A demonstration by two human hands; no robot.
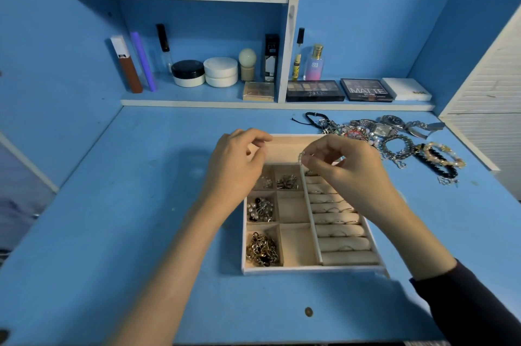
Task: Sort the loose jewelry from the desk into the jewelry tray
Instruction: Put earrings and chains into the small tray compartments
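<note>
Jewelry piece [301, 156]: small, likely light and fragile; right hand [346, 168] pinches it above the jewelry tray [310, 269]; left hand [239, 159] curled, contents indeterminate; fingertip pinch advised.

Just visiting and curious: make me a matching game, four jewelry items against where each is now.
Things
1. heap of gold chains
2. cluster of white pearl pieces
3. silver metal wristwatches
4. small silver beaded piece

Places
A. pinched in the right hand
B. beige jewelry tray, nearest left compartment
C. loose on the blue desk, right of tray
D. tray's middle left compartment

Pairs: 1-B, 2-D, 3-C, 4-A
</note>
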